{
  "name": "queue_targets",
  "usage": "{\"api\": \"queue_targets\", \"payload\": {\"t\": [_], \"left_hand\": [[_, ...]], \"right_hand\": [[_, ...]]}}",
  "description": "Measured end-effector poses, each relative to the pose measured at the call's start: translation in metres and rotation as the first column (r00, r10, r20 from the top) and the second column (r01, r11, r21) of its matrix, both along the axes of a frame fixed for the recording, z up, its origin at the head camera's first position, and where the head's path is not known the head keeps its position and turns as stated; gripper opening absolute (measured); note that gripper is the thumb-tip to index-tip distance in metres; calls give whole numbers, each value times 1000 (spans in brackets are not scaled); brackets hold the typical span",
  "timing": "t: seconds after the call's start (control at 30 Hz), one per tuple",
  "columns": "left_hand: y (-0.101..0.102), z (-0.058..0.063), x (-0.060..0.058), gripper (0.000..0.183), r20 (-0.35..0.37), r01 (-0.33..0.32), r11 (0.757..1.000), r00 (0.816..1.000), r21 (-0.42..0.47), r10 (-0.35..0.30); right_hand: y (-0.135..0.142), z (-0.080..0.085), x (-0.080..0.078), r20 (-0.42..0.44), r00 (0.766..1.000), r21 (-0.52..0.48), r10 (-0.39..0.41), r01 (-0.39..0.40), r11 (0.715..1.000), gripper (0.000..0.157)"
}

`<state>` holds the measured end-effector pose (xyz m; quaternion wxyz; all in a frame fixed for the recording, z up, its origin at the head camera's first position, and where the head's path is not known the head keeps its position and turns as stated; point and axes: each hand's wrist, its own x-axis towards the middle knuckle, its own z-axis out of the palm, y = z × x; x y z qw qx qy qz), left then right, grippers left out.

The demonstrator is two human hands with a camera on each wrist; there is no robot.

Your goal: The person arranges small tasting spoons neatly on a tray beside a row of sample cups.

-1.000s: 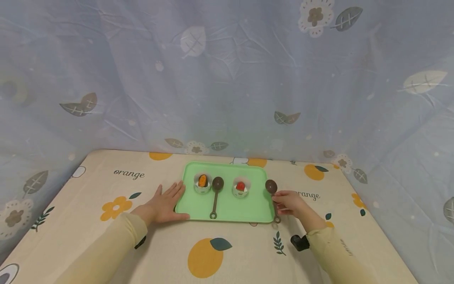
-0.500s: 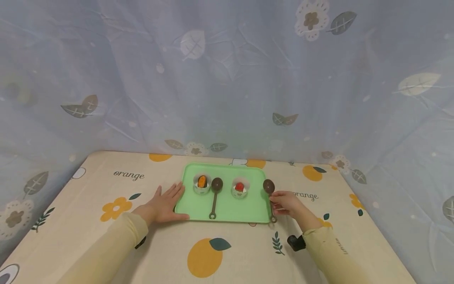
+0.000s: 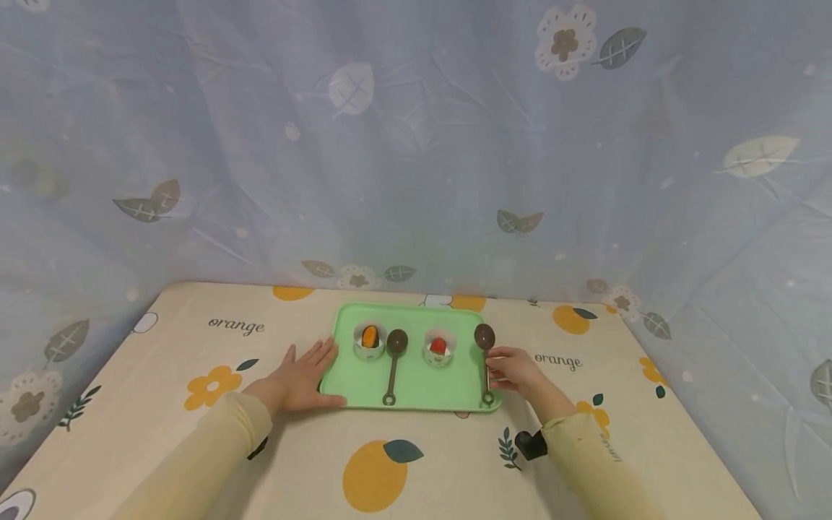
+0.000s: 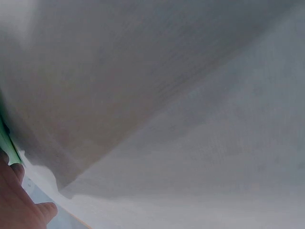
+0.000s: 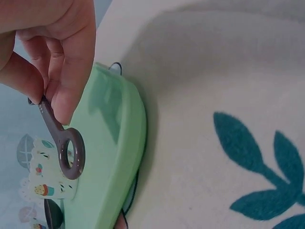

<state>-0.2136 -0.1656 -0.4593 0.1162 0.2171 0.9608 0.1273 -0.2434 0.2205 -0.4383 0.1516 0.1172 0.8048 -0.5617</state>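
In the head view a brown spoon [image 3: 484,336] is over the right end of a light green tray [image 3: 429,396]. Thumb and fingers of my right hand [image 3: 518,370] pinch its handle; the right wrist view shows the spoon's ring end [image 5: 80,157] above the tray. My left hand [image 3: 292,381] rests spread at the tray's left edge, thumb at the front corner. A second brown spoon [image 3: 397,341] lies mid-tray, between a paper cup [image 3: 370,354] with an orange-topped sushi piece [image 3: 370,336] and another paper cup [image 3: 439,359] with a red-topped piece [image 3: 438,347].
The tray stands on a cream tablecloth [image 3: 312,469] printed with oranges and leaves. A pale blue patterned curtain [image 3: 416,159] hangs behind the table and at both sides. A small black object [image 3: 531,445] is beside the right sleeve.
My right hand has moved left with the spoon, from the tray's right edge to over its right end. The left hand has kept its place at the tray's left edge.
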Motion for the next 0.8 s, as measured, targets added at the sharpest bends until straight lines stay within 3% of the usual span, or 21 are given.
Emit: {"api": "queue_targets", "payload": {"t": [0.17,0.4,0.8], "left_hand": [[-2,-13,-4,104,-25,-2,1000,1000,-5,2],[2,2,2,103,-1,-1,1000,1000,-7,1],[0,-2,-1,103,1,0,1000,1000,-15,0]], "right_hand": [[-4,-3,0,-3,1000,-5,-10,10,1000,28],[-11,-4,1,-1,1000,-11,-14,14,1000,29],[-20,-13,-2,-1,1000,18,-12,12,1000,28]]}}
